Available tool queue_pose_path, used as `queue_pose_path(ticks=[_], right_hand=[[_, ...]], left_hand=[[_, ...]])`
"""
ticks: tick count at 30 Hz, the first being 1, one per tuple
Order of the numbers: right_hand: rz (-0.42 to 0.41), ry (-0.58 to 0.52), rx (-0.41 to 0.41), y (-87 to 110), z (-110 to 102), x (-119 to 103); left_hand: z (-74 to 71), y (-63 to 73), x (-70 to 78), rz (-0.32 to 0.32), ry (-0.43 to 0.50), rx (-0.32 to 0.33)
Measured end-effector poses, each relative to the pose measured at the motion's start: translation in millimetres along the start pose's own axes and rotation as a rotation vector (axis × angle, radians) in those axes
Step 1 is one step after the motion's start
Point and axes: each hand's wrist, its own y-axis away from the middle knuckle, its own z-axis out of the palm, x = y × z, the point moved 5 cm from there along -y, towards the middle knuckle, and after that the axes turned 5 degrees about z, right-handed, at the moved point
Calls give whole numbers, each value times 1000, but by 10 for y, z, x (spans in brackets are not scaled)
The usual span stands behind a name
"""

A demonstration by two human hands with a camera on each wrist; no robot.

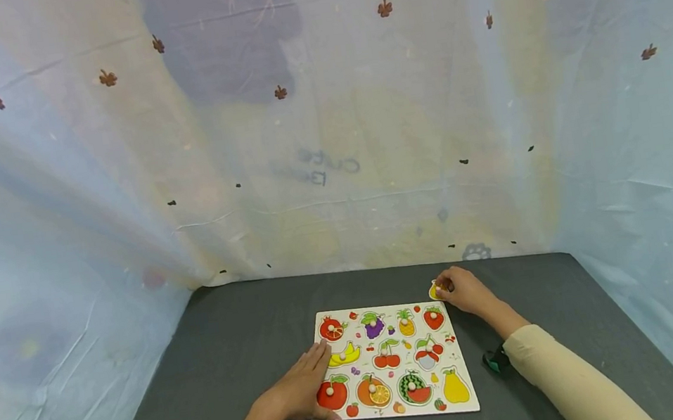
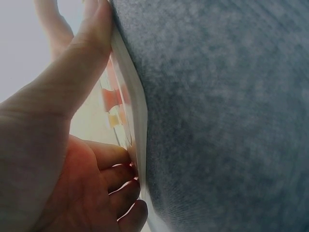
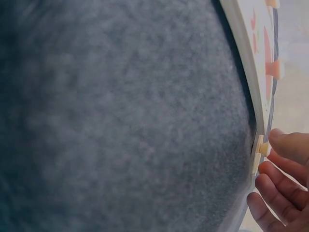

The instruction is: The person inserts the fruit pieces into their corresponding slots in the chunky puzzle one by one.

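Note:
A white fruit puzzle board lies on the dark table. My left hand rests on its left edge, fingers stretched over the board near the bananas and thumb at the lower left corner; in the left wrist view the fingers reach along the board's edge. Beyond the far right corner, my right hand pinches a yellow pear puzzle piece by its small knob. Fingers partly hide that piece in the head view. A yellow pear shape without a knob shows at the board's near right corner.
Other knobbed fruit pieces sit in the board, among them a watermelon, an orange and grapes. Grey table surface surrounds the board. A pale printed curtain hangs behind and along both sides.

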Motion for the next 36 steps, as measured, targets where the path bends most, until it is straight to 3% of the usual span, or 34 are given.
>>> queue_pose_path(ticks=[36], right_hand=[[24,-9,3,-29,-20,72]], left_hand=[[9,1,-3,-3,-38,7]])
